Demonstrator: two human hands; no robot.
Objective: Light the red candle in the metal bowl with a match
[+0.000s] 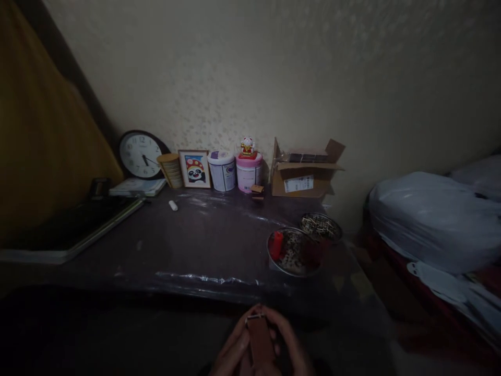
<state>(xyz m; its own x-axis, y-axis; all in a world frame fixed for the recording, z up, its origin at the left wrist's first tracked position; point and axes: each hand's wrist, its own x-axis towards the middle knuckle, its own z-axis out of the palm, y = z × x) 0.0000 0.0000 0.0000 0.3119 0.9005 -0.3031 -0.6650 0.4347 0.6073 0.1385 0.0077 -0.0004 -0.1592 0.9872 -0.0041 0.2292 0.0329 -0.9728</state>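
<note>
Both my hands are at the bottom middle of the view, below the table's front edge. My left hand (233, 351) and my right hand (288, 342) are closed together round a brown strap (260, 339) with a small metal buckle at its top end. The strap stands upright between my fingers. The light is dim and my fingertips are hard to make out.
A dark table (203, 245) covered in clear plastic stands ahead. On it are two metal bowls (294, 253) (321, 227) of small pieces, a cardboard box (303, 175), two tubs (222, 171), a framed picture (194, 168), a clock (140, 154) and a laptop (74, 230). A plastic-wrapped bundle (430, 219) lies at right.
</note>
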